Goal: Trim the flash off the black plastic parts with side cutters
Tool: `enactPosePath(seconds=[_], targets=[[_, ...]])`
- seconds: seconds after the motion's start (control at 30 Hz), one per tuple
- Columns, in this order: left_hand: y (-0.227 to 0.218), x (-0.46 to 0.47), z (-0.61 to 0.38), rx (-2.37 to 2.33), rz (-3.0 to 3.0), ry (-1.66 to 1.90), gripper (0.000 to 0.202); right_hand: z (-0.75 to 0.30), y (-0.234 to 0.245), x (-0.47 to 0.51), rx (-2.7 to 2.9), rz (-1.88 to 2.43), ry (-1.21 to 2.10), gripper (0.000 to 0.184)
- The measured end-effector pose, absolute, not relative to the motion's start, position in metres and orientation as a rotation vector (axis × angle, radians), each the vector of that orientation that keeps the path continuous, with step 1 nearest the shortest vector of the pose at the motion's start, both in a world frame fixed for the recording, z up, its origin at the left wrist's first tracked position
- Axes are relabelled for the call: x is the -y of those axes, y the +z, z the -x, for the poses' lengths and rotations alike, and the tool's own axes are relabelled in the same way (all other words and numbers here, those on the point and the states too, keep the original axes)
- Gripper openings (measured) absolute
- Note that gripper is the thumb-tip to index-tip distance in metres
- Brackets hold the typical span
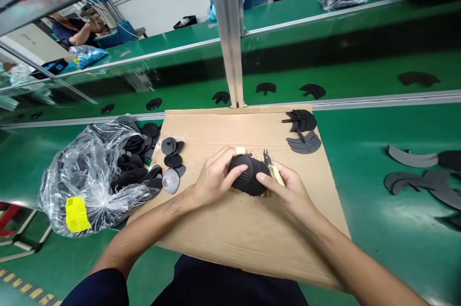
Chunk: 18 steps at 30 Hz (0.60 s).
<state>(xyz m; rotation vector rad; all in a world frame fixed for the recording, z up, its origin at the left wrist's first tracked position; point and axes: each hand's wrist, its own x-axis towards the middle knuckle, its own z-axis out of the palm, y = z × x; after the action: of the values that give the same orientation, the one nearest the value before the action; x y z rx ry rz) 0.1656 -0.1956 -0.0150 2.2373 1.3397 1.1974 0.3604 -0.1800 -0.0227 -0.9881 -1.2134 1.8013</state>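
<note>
From my head view, the undersides of the overlapping black discs are hidden, and my right hand covers part of the cream-handled nippers it is closed around. My left hand, half curled, pinches the discs' left side while my right thumb presses the other; dark, matte and rounded, they sit over the cardboard sheet, their faint markings unreadable.

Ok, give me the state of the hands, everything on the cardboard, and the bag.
Left hand: gripping the black parts.
Right hand: holding the nippers, thumb on the black parts.
Black parts: overlapping, between both hands.
Nippers: pointing away from the person; open or shut unclear.
Cardboard: flat, dark specks on it.
Loose discs: partly overlapping.
Curved parts: overlapping.
Bag: bulging, yellow label on it.
</note>
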Motion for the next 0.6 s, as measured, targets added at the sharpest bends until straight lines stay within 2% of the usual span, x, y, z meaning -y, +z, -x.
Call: enactPosePath(seconds=[0.33, 0.6], targets=[[-0.026, 0.201, -0.173, -1.371, -2.114, 1.322, 0.029, -0.362, -0.022, 0.182, 1.266, 0.986, 1.762, 0.043], [-0.025, 0.203, -0.177, -1.318, -1.783, 1.193, 0.021, -0.362, -0.024, 0.183, 1.393, 0.962, 1.656, 0.044]])
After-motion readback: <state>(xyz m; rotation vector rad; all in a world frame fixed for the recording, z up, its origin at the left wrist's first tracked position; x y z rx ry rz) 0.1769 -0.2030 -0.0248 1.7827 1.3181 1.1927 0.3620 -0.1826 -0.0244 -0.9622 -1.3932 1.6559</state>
